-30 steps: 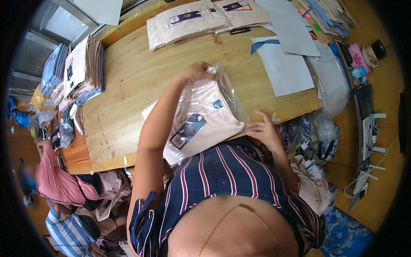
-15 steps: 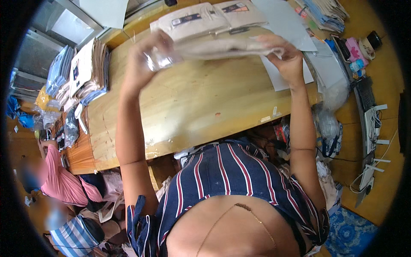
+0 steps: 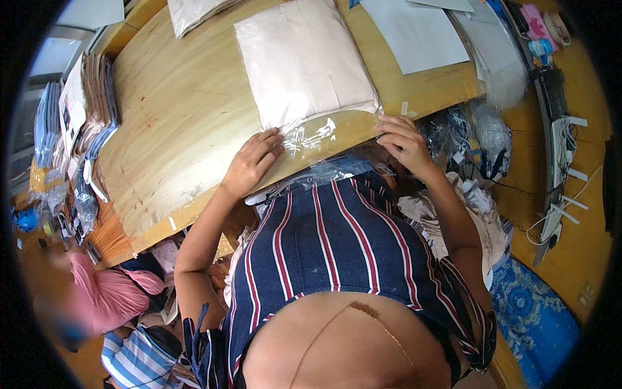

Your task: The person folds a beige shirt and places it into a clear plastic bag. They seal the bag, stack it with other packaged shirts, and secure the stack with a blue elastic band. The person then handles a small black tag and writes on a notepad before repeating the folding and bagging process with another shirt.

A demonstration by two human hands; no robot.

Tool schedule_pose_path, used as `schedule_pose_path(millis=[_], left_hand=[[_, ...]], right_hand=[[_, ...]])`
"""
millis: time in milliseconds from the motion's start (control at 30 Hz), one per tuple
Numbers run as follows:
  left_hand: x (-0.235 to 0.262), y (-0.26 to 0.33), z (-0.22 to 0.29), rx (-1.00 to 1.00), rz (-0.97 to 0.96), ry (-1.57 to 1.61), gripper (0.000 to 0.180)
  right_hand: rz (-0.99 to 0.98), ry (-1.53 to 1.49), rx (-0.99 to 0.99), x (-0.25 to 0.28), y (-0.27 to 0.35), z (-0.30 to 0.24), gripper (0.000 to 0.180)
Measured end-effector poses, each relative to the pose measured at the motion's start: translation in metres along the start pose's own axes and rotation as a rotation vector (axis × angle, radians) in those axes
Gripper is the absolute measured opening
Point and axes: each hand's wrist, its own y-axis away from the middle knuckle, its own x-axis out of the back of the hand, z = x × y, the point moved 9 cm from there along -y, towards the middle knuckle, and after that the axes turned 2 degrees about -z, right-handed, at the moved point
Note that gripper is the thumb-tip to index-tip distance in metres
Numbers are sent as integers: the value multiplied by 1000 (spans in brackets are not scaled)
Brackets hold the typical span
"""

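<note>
A folded pale pink garment lies flat on the wooden table, inside a clear plastic bag. The bag's loose near end is shiny and wrinkled and reaches toward the table's front edge. At its near left corner my left hand has its fingers close together on the plastic, the thumb tucked toward them. By the near right corner, my right hand has bent fingers closed on the plastic's edge. How firmly either hand grips the thin film is hard to see.
Another bagged garment lies at the far left. White sheets rest at the far right. Stacked folded clothes stand on the left, near a person in pink and one in striped clothing. Crumpled cloth fills the space below the table's right.
The bagged garment, held up in both hands before, now lies flat near the table's front edge. Both hands have come down and toward me. The view has shifted.
</note>
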Motion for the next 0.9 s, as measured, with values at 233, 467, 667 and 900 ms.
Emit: schedule_pose_path(millis=[233, 467, 667, 900], left_hand=[[6, -6, 5, -6, 40, 62, 18], [10, 6, -59, 605, 238, 374, 8], [8, -9, -89, 826, 464, 651, 28], [2, -6, -112, 1032, 417, 512, 30]], right_hand=[[0, -107, -32, 12, 15, -9, 9], [268, -402, -464, 33, -25, 33, 12], [431, -660, -697, -3, -89, 86, 18], [179, 178, -732, -18, -141, 94, 21]])
